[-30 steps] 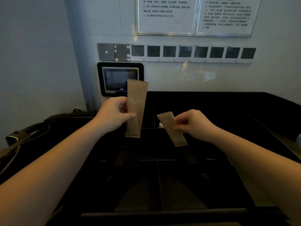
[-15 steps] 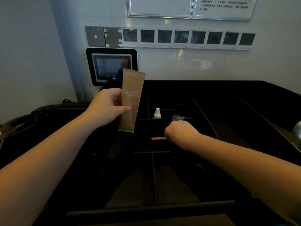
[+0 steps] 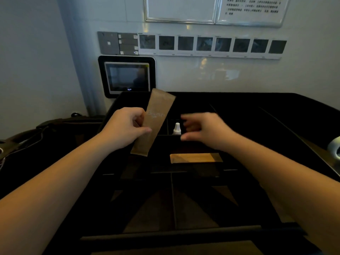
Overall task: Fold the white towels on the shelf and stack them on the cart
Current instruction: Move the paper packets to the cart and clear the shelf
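Above tray (image 3: 239, 107), left hand (image 3: 125, 128) pinches packet (image 3: 155, 122).

Person's body, head cam view: two forearms visible, both bare from lower frame edge to wrist, no sleeves in shot. Left hand (image 3: 127, 128) bare, no glove, ring, watch or band seen. Right hand (image 3: 204, 128) bare also; fingers motion-blurred, detail n/a. Nails short where visible on left thumb.
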The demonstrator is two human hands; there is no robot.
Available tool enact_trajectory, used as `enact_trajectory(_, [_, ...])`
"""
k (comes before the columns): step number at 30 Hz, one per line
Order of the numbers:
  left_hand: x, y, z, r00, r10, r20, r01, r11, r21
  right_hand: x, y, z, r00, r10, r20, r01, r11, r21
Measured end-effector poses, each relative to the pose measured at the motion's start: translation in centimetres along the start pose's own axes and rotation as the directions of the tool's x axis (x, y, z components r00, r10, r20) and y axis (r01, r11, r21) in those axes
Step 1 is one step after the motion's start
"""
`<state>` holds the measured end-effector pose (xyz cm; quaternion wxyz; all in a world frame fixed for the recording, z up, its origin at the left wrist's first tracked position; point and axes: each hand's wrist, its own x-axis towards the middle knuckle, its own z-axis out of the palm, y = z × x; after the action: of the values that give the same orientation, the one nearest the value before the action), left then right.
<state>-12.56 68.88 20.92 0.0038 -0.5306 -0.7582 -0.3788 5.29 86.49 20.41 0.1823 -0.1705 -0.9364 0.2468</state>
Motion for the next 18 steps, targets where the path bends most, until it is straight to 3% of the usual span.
enact_trajectory(1, [0.0,0.2,0.1,1.000,0.015,0.016,-0.015,0.999,0.039,-0.1,-1.0,-1.0,0.996,-0.064,-0.068,0.074,0.986,0.151])
enact_trajectory(3, [-0.1,0.7,0.6,0.997,0.058,0.052,-0.066,0.982,0.174,-0.4,-2.7,-2.3,0.973,-0.183,-0.141,0.209,0.956,0.207])
enact_trajectory(6, [-0.3,1.5,1.4,0.986,0.125,0.107,-0.156,0.919,0.362,-0.9,-3.8,-2.2,0.942,-0.284,-0.182,0.292,0.956,0.022])
enact_trajectory(9, [-0.8,1.4,1.9,0.971,0.186,0.152,-0.236,0.853,0.466,-1.3,-3.3,-1.2,0.943,-0.287,-0.167,0.272,0.956,-0.107])
enact_trajectory(18, [-2.5,-1.2,2.4,0.956,0.167,0.240,-0.279,0.769,0.575,-2.6,0.9,2.9,0.969,-0.248,0.005,0.236,0.915,-0.328])
